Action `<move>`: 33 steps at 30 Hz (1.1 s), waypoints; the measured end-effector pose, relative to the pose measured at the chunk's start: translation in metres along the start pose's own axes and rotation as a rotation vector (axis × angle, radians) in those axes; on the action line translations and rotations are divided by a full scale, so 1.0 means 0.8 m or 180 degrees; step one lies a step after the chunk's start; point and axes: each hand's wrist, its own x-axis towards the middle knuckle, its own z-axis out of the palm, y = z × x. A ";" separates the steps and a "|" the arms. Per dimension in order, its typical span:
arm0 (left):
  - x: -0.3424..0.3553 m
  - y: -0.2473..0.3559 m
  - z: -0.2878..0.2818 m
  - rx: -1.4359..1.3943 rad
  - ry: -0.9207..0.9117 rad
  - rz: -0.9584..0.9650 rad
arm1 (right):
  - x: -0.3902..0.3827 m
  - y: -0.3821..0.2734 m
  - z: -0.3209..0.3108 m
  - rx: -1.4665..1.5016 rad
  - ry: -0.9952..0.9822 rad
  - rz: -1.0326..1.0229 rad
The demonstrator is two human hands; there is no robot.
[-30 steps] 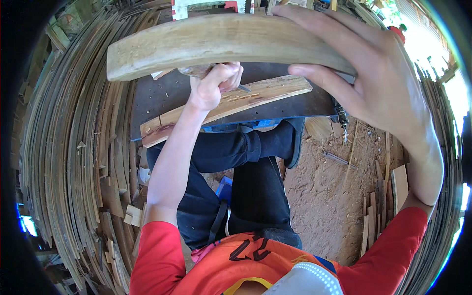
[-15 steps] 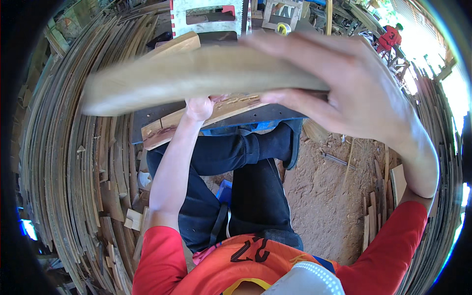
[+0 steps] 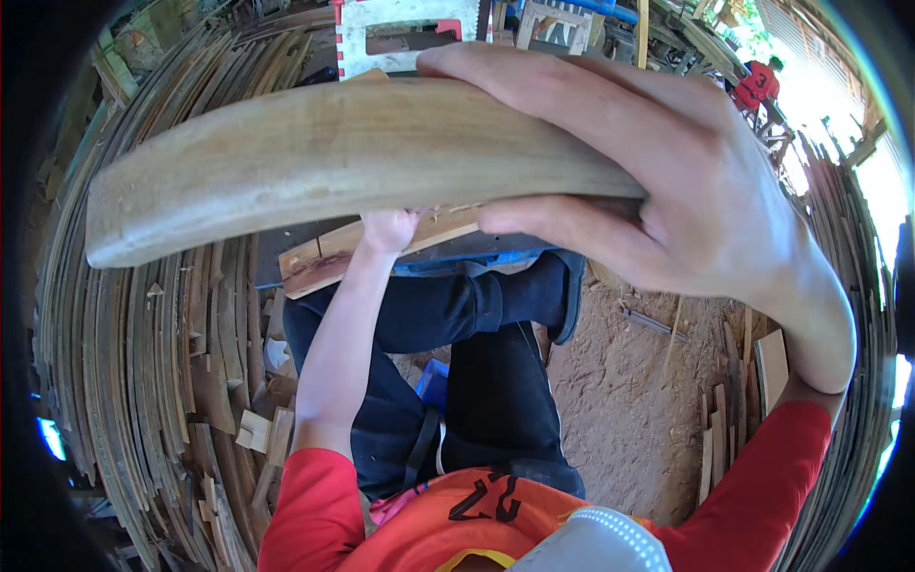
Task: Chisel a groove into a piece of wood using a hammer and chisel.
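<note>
My right hand [image 3: 667,181] is wrapped round one end of a thick, smooth wooden bar [image 3: 315,143], raised close to the camera. The bar reaches across to the left, and its far end looks squared off. Below it, my left hand [image 3: 389,230] is closed at a pale plank [image 3: 319,269]. The bar covers most of its fingers and whatever they grip. A dark line crosses the plank, with a reddish-brown stain near its left end. Some rough or chipped wood shows beside my left hand.
The plank rests on a dark bench top [image 3: 467,250]. Handsaws [image 3: 410,33] lie beyond it. Long wooden strips [image 3: 124,362] are stacked at the left, with offcuts [image 3: 255,431] nearby. Another person in red [image 3: 758,86] is at the far right.
My right hand has lifted the wooden bar nearer the camera, and its far end has swung further left. My left hand stays at the plank.
</note>
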 end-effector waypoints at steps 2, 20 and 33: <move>0.005 0.009 -0.015 0.2196 -0.2131 0.1167 | 0.005 0.000 -0.008 -0.0003 -0.0342 0.0075; 0.039 -0.017 -0.059 0.1770 -0.1689 0.1492 | 0.010 0.006 0.004 -0.0872 -0.0959 -0.0022; 0.032 -0.010 -0.069 0.2488 -0.1499 0.2340 | 0.030 -0.004 0.008 -0.0832 -0.0954 -0.0212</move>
